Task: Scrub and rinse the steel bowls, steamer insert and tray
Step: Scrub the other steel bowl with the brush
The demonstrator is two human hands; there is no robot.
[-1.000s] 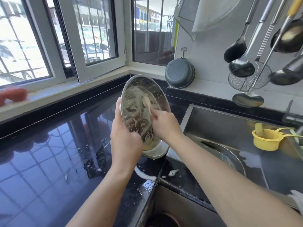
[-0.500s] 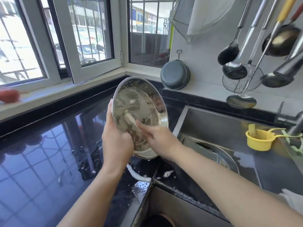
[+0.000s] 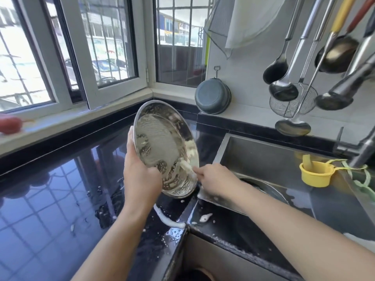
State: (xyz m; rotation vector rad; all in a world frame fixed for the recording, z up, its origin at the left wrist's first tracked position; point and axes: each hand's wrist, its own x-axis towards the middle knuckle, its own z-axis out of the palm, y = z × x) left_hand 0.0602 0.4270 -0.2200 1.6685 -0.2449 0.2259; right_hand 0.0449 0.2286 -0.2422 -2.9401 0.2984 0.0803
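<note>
A soapy steel bowl (image 3: 162,138) is tilted on edge above the black counter, its inside facing me and streaked with foam. My left hand (image 3: 140,175) grips the bowl's lower left rim from behind. My right hand (image 3: 215,179) holds a pale scrubber (image 3: 187,166) pressed against the bowl's lower right inner wall. Another round steel piece (image 3: 265,187) lies in the sink, partly hidden by my right forearm.
The steel sink (image 3: 253,151) opens to the right, with a yellow cup (image 3: 316,173) at its far side and the tap (image 3: 363,151) above. Ladles and a wire skimmer (image 3: 292,102) hang on the wall. A grey pan (image 3: 213,98) hangs in the corner. Foam blobs (image 3: 168,220) lie on the wet counter (image 3: 60,199).
My right hand has swept the scrubber from the bowl's upper middle down to its lower right edge. The bowl has tilted slightly, held by the left hand.
</note>
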